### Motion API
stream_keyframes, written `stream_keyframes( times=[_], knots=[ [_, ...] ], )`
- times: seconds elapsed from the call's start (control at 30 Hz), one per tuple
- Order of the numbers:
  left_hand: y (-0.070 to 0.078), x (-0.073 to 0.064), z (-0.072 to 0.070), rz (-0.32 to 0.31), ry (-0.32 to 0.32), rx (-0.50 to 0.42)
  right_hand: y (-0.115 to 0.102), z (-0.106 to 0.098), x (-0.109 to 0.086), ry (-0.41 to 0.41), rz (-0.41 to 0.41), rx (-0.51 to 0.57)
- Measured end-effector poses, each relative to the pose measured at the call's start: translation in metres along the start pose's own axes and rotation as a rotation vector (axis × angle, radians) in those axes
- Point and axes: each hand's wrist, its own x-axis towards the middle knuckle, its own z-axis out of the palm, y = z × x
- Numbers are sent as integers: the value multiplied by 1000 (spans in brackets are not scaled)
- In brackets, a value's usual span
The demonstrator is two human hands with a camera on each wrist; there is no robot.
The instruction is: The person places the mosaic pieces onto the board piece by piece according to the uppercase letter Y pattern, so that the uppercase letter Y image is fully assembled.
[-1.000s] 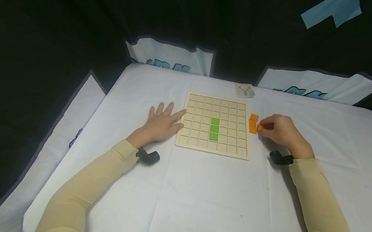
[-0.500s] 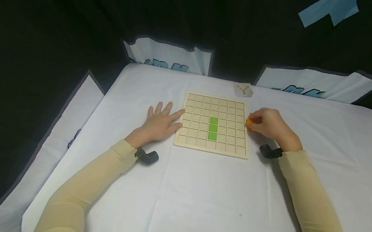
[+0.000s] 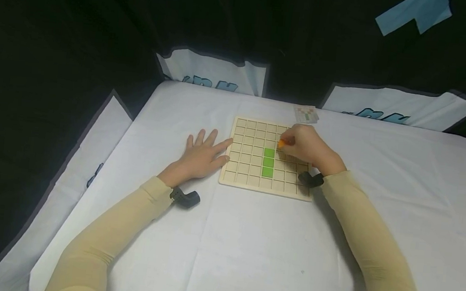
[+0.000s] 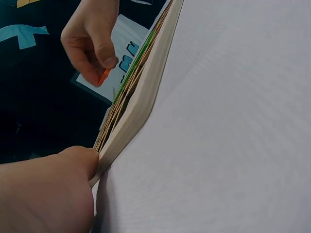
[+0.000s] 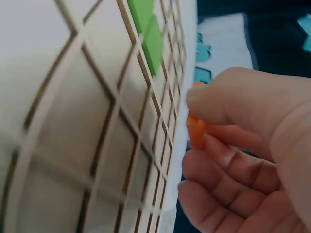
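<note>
A square wooden grid board (image 3: 245,165) lies on the table, with three green tiles (image 3: 268,163) in one column of its cells. My right hand (image 3: 306,145) is over the board's right part, pinching orange (image 3: 281,144) between thumb and fingers. In the right wrist view the orange tile (image 5: 196,131) stands out from under the thumb, clear of the board's surface; I cannot tell whether it is one tile or several. My left hand (image 3: 202,155) lies flat with fingers spread, thumb and index finger touching the board's left edge. The left wrist view shows its thumb (image 4: 80,158) at that edge.
Behind the board, near its far right corner, lies a small patterned card (image 3: 305,114). A white cloth (image 3: 248,250) covers the table. A black curtain (image 3: 294,39) with blue tape hangs along the far side.
My right hand has moved left from the orange tiles beside the board to over the grid, carrying orange with it. Its arm now hides the spot where those tiles lay. The left hand stays put.
</note>
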Motion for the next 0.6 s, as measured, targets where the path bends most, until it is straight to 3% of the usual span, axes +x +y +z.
stream_keyframes(
  times=[0.23,0.6],
  knots=[
    [-1,1,1,1,-2,-1,-15,7,21,-7,-71,-16],
    [-2,1,1,2,-1,0,-24,17,46,-49,-17,27]
  ],
)
